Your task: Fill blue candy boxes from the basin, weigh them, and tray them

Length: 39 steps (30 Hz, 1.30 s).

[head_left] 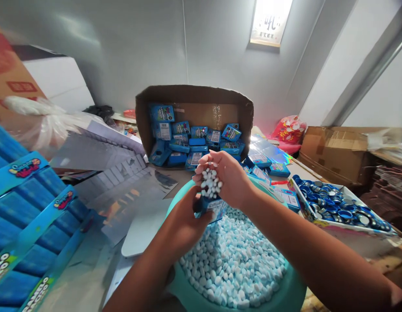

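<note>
My left hand (184, 221) is closed around a small blue tin (213, 207), holding it upright over a teal basin (285, 294). The basin is heaped with small white and pale-blue candies (233, 260). My right hand (225, 175) is cupped just above the tin's mouth with a handful of the same candies (210, 182) lying against its fingers. Some of the pieces sit right at the tin's opening.
A cardboard box on its side (194, 97) holds several blue tins at the back. A white tray of blue round lids (337, 203) stands at the right. Blue display cartons (28, 225) stack at the left, with silvery sheets (109, 173) beside them. Brown boxes (337, 151) sit far right.
</note>
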{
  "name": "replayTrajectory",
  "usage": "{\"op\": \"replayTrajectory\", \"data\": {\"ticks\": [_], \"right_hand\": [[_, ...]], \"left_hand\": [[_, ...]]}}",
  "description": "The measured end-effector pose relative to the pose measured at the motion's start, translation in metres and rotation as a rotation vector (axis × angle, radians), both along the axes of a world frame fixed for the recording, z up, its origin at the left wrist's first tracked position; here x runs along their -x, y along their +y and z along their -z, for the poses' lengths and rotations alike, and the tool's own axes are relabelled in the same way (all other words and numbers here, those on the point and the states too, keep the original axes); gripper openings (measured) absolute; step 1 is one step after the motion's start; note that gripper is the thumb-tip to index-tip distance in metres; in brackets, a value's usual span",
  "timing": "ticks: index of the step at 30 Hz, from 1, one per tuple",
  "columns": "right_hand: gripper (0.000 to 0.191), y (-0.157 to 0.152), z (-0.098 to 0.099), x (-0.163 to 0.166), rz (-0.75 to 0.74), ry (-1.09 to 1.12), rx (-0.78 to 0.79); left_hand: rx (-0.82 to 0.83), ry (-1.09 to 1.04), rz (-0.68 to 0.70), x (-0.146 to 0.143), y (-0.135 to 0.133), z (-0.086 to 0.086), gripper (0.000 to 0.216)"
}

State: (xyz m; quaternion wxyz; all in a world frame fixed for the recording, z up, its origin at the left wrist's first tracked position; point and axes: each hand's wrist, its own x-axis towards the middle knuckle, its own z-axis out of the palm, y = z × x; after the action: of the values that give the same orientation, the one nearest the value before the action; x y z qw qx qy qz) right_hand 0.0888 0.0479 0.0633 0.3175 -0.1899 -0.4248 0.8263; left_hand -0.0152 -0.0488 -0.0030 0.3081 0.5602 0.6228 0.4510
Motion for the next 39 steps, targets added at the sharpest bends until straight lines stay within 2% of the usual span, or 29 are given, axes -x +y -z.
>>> {"op": "replayTrajectory", "data": {"ticks": [6, 10, 14, 16, 21, 25, 28, 31, 39], "right_hand": [[0.030, -0.002, -0.002, -0.003, -0.018, -0.046, -0.155], [0.042, -0.001, -0.003, -0.001, -0.022, -0.121, -0.372], [0.058, 0.000, -0.002, -0.001, 0.010, -0.191, -0.592], [0.059, 0.001, -0.001, -0.002, 0.072, -0.216, -0.693], [0.040, 0.011, 0.002, -0.011, 0.310, -0.312, -1.015], [0.023, 0.021, 0.003, -0.017, 0.327, -0.618, -1.299], [0.020, 0.023, 0.003, -0.019, 0.259, -0.796, -1.389], [0.019, 0.018, 0.002, -0.019, 0.250, -0.859, -1.461], [0.023, 0.007, 0.002, -0.016, 0.200, -0.761, -1.465]], "left_hand": [[-0.003, -0.001, -0.037, -0.003, -0.001, -0.007, 0.052], [-0.014, -0.016, -0.016, 0.000, -0.001, -0.003, 0.048], [0.008, -0.070, -0.097, 0.002, 0.002, 0.003, 0.049], [-0.024, -0.117, -0.146, 0.001, 0.004, 0.004, 0.049], [-0.081, -0.045, -0.237, 0.003, 0.005, 0.004, 0.050], [-0.074, -0.086, -0.281, 0.005, 0.004, 0.002, 0.051], [-0.079, -0.103, -0.298, 0.005, 0.003, 0.000, 0.053], [-0.078, -0.101, -0.302, 0.004, 0.003, 0.001, 0.053], [-0.058, -0.051, -0.264, 0.005, 0.002, 0.002, 0.052]]}}
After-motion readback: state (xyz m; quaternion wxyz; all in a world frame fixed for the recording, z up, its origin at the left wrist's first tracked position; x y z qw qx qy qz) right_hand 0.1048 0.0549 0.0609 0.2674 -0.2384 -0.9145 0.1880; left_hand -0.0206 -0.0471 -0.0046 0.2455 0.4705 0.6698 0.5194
